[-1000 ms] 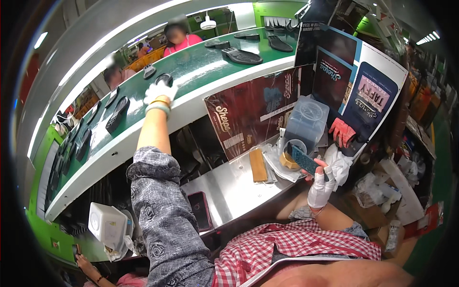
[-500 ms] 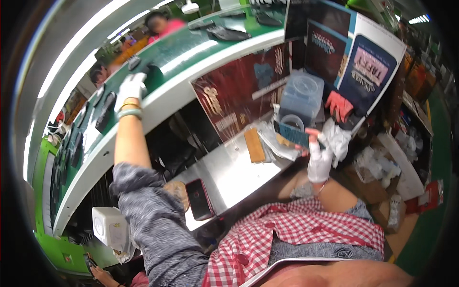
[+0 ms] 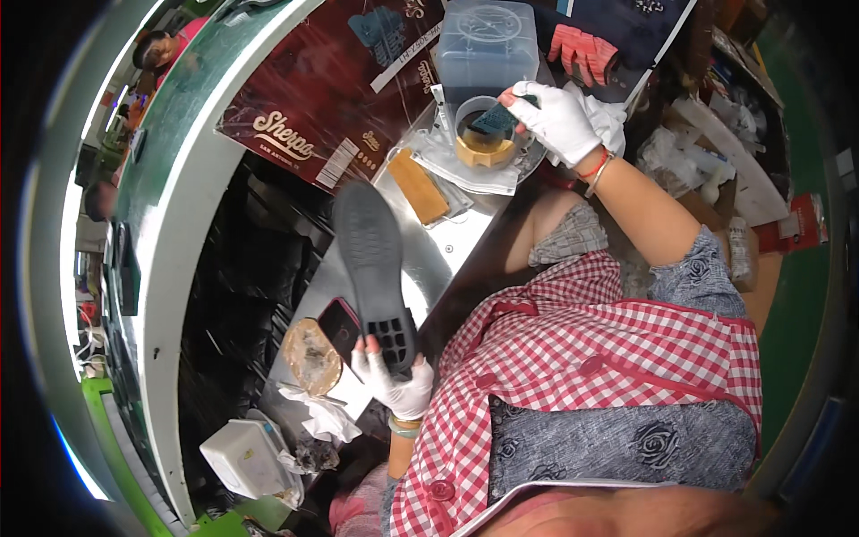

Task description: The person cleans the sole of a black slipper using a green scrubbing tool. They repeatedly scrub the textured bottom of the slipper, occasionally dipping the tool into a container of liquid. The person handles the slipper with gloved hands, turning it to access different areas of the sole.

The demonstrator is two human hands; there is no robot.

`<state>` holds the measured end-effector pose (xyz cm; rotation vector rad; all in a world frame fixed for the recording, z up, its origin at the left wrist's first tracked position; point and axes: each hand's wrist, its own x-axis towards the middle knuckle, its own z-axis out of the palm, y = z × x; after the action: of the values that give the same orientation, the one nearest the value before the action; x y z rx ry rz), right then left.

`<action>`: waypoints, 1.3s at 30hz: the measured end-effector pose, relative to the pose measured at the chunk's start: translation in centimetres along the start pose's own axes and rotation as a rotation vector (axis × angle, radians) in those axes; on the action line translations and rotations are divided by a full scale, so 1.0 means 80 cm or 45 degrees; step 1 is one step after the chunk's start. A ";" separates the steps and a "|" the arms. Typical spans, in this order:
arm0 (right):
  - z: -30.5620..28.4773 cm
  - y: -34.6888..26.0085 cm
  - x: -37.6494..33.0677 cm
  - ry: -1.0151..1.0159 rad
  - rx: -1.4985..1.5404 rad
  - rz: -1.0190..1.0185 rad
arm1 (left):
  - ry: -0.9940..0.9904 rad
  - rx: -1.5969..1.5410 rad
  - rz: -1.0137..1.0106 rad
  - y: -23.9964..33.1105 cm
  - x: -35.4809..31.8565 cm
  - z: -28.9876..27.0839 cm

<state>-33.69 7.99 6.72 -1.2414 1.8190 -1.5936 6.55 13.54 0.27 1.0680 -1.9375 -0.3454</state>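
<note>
My left hand, in a white glove with bare fingertips, is closed round the heel end of a dark grey shoe sole. The sole points away from me above the metal table, its grooved face and the hollow cells at its heel showing. On the right, my white-gloved right hand pinches a dark green scouring pad. That pad is over the mouth of a round tub with an amber lower part; whether it touches the inside cannot be seen.
A red-edged phone and a round tan disc lie near the sole. A tan block, a clear plastic box and a red glove are farther back. The curved conveyor edge runs along the left.
My left hand has come back from the green conveyor and now holds the sole over the table. My right hand has brought the scouring pad over the tub. The view has turned toward the table.
</note>
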 end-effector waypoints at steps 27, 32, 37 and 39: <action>-0.010 0.027 0.012 -0.194 0.055 0.102 | -0.484 -2.317 -1.431 0.001 0.060 0.057; -0.015 0.030 0.006 -0.186 0.192 0.230 | -0.472 -2.337 -1.431 0.008 0.082 0.071; 0.016 0.015 -0.044 -0.163 0.728 0.399 | -0.367 -2.407 -1.326 0.006 0.078 0.090; 0.046 -0.033 -0.076 -0.235 0.683 0.354 | -0.388 -2.363 -1.336 0.004 0.077 0.090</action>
<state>-26.75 11.07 6.80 -0.8181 1.2646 -1.5993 -0.90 7.70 -0.29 0.4843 -0.3432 -2.2957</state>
